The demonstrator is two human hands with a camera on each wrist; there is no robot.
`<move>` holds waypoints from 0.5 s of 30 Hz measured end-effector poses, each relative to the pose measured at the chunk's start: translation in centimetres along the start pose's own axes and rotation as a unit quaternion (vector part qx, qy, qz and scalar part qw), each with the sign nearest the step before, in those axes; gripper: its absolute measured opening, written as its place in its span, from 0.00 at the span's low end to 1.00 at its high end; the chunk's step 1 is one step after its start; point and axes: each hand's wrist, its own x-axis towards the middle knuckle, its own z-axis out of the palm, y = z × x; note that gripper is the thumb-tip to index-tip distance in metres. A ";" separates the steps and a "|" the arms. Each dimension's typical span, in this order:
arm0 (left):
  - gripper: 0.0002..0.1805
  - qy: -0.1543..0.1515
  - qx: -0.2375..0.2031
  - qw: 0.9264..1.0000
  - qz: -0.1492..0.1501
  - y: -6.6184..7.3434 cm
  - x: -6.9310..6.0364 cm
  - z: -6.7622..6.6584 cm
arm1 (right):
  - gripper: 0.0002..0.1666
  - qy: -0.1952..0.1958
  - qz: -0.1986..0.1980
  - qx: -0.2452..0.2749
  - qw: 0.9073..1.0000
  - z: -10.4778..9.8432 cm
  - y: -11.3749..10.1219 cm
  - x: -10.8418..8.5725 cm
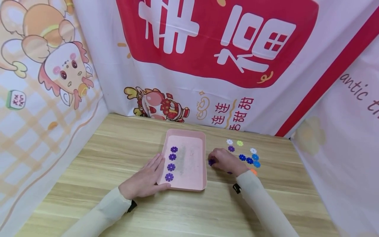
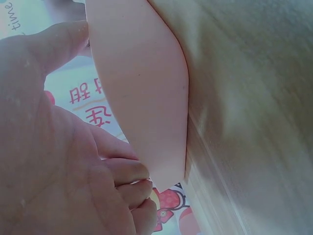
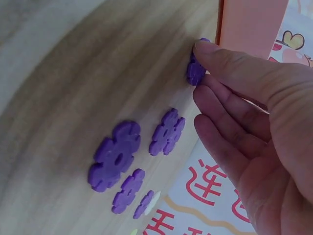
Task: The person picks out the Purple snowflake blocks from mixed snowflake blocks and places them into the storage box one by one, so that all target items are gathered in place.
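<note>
My right hand [image 1: 226, 160] pinches a purple flower-shaped plastic disc [image 3: 196, 68] between thumb and fingertips, just right of the pink tray [image 1: 191, 187]. Beneath and beside that hand, several more purple discs [image 3: 115, 156] lie on the table in the right wrist view. The left hand [image 1: 145, 179] rests against the tray's left side, its fingers and thumb touching the rim [image 2: 110, 88]. Inside the tray, purple discs [image 1: 171, 167] form a column near its left wall. Part of the held disc is hidden by the thumb.
On the wooden table [image 1: 189, 214], farther right, lie white [image 1: 229, 142], yellow-green [image 1: 240, 143], dark blue [image 1: 250, 160], light blue [image 1: 256, 164] and orange discs [image 1: 253, 171]. A printed cloth [image 1: 165, 74] hangs behind the table, with cloth walls on both sides.
</note>
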 end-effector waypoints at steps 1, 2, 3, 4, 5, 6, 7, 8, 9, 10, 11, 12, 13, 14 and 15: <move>0.55 0.000 0.000 1.000 0.000 0.0 0.0 0.0 | 0.18 -0.002 0.002 0.002 1.000 -0.1 0.0 0.1; 0.56 0.000 0.000 1.000 0.000 0.0 0.0 -0.1 | 0.17 -0.004 0.005 0.003 1.000 -0.2 0.0 0.2; 0.56 -0.001 0.000 1.000 0.000 0.0 0.0 -0.1 | 0.17 -0.005 0.006 0.007 1.000 -0.3 0.1 0.2; 0.56 -0.002 0.000 1.000 -0.001 0.0 0.0 -0.2 | 0.16 -0.004 0.004 0.012 1.000 -0.4 0.2 0.3; 0.56 -0.003 -0.001 1.000 -0.002 0.0 0.0 -0.2 | 0.15 -0.004 0.002 0.018 1.000 -0.5 0.3 0.3; 0.56 -0.003 -0.001 1.000 -0.002 0.0 0.0 -0.3 | 0.14 -0.004 0.001 0.026 1.000 -0.6 0.4 0.3; 0.56 -0.005 -0.002 1.000 -0.002 0.1 0.0 -0.3 | 0.12 -0.004 -0.001 0.034 0.999 -0.6 0.6 0.2; 0.56 -0.006 -0.003 1.000 -0.002 0.1 0.0 -0.3 | 0.11 -0.005 -0.001 0.043 0.999 -0.7 0.8 0.1; 0.56 -0.007 -0.003 1.000 -0.001 0.1 0.0 -0.3 | 0.09 -0.007 -0.002 0.052 0.999 -0.8 0.9 0.0; 0.56 -0.007 -0.003 1.000 -0.001 0.1 0.0 -0.3 | 0.07 -0.009 -0.003 0.059 0.998 -0.9 1.1 0.0; 0.56 -0.007 -0.003 1.000 -0.001 0.1 0.0 -0.3 | 0.06 -0.012 -0.004 0.066 0.998 -1.0 1.2 -0.1; 0.56 -0.008 -0.001 1.000 -0.001 0.1 0.0 -0.3 | 0.05 -0.015 -0.002 0.072 0.997 -1.1 1.3 -0.2; 0.56 -0.008 0.000 1.000 -0.002 0.1 0.0 -0.2 | 0.04 -0.017 -0.002 0.075 0.997 -1.1 1.5 -0.3; 0.56 -0.007 -0.001 1.000 -0.001 0.1 0.0 -0.2 | 0.03 -0.019 -0.001 0.078 0.997 -1.2 1.6 -0.4; 0.56 -0.006 0.001 1.000 -0.001 0.2 0.0 -0.2 | 0.03 -0.019 -0.003 0.079 0.997 -1.2 1.8 -0.5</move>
